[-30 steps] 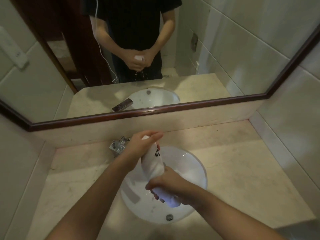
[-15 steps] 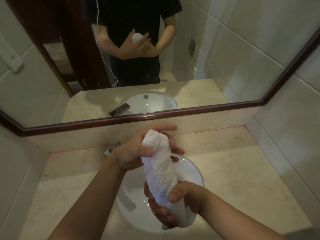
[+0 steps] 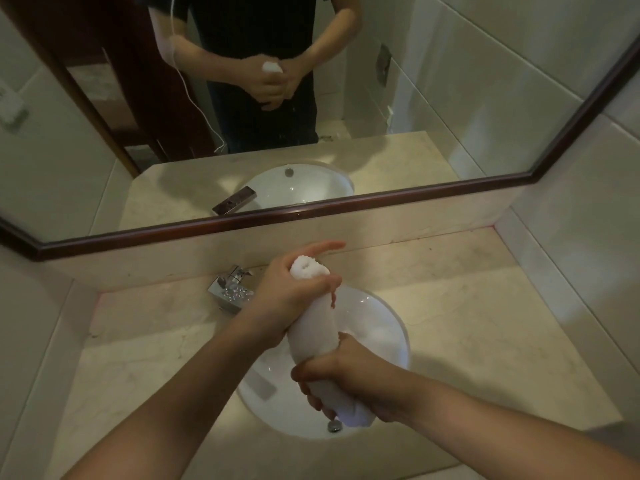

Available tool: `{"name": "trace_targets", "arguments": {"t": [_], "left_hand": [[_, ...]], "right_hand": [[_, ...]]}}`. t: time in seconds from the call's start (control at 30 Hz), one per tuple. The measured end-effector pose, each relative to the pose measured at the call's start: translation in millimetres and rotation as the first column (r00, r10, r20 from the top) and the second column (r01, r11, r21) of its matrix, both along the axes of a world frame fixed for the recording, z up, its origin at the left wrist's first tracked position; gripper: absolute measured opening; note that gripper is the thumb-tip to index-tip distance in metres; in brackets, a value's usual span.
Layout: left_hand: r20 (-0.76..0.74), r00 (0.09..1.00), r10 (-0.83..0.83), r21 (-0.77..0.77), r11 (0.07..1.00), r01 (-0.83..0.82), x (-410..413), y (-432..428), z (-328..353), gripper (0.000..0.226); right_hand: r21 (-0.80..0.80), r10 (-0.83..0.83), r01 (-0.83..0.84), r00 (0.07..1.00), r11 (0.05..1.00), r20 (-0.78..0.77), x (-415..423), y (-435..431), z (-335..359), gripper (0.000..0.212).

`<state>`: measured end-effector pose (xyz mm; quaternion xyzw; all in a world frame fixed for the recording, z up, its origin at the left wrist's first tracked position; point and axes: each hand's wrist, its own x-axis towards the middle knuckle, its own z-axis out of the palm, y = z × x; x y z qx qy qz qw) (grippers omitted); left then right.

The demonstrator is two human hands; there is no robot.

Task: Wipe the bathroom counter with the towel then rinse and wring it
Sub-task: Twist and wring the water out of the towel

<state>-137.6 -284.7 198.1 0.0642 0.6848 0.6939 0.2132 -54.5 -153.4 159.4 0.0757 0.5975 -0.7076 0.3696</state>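
Towel (image 3: 313,329) first, since that is what I am watching through the head camera: it is bunched into one thick white roll and held in the air over the sink basin (image 3: 381,327), touching neither the bowl nor the counter (image 3: 485,323). Its long axis runs away from me. The far end points up toward the backsplash, and the near end points down and a little to the right, just above the overflow hole (image 3: 335,426) in the basin's near wall.

My left hand (image 3: 282,299) has the far part. Thumb and most fingers are curled round the roll, the index finger juts out straight past it, and a stub of towel pokes out above the fist. My right hand (image 3: 349,379) clamps the near part with its fingers wrapped tight underneath. The tail end bulges out below that fist. A bare stretch of roll shows between the two hands, which are near each other but not touching.

The chrome faucet (image 3: 230,289) stands on the counter left of the basin, just beside my left wrist.

In the wall mirror (image 3: 450,98) above the backsplash I see a torso in a black shirt (image 3: 256,26), both hands closed together round the white roll at waist height, and a white cable (image 3: 188,91) hanging beside one arm.
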Motion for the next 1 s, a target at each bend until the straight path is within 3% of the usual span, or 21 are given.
{"name": "trace_targets", "arguments": {"t": [0.17, 0.27, 0.4, 0.5, 0.63, 0.73, 0.83, 0.93, 1.0], "left_hand": [[-0.023, 0.993, 0.118, -0.108, 0.987, -0.120, -2.7, 8.7, -21.5, 0.040], [-0.076, 0.987, 0.141, -0.194, 0.969, -0.154, -6.2, 13.1, -33.8, 0.034], [-0.180, 0.964, 0.195, -0.322, 0.914, -0.245, -14.9, 19.2, -54.5, 0.026], [-0.239, 0.946, 0.219, -0.389, 0.871, -0.300, -17.9, 24.2, -63.0, 0.024], [-0.087, 0.965, 0.249, -0.373, 0.890, -0.263, -23.0, 15.8, -67.7, 0.016], [0.008, 0.986, 0.164, -0.283, 0.947, -0.155, -24.3, 6.2, -47.0, 0.009], [0.006, 0.997, -0.082, -0.205, 0.975, 0.082, -27.6, -11.4, -28.2, 0.044], [0.074, 0.947, -0.314, 0.098, 0.947, 0.306, -34.4, -32.9, -30.7, 0.074], [0.097, 0.896, -0.434, 0.351, 0.857, 0.377, -37.9, -38.0, -39.7, 0.094]], "right_hand": [[0.124, -0.096, 0.094, 0.995, 0.988, 0.015, -3.0, -13.8, -17.6, 0.016], [0.298, -0.187, 0.163, 0.981, 0.941, 0.053, -5.6, -28.2, -41.4, 0.018], [0.333, -0.065, 0.104, 0.990, 0.937, -0.125, -19.3, -18.8, -49.8, 0.014], [0.421, -0.073, 0.134, 0.985, 0.897, -0.158, -22.3, -20.8, -55.6, 0.015], [0.422, -0.086, 0.128, 0.989, 0.897, -0.118, -19.9, -30.0, -57.5, 0.013], [0.310, -0.086, 0.093, 0.996, 0.946, -0.035, -15.6, -26.1, -42.8, 0.015], [0.038, -0.050, 0.045, 0.989, 0.998, 0.142, -12.3, -8.6, -23.9, 0.019], [-0.260, 0.134, -0.050, 0.940, 0.964, 0.314, -11.1, 6.1, -12.5, 0.017], [-0.457, 0.272, -0.099, 0.903, 0.884, 0.332, -10.7, 10.1, -13.1, 0.020]]}}
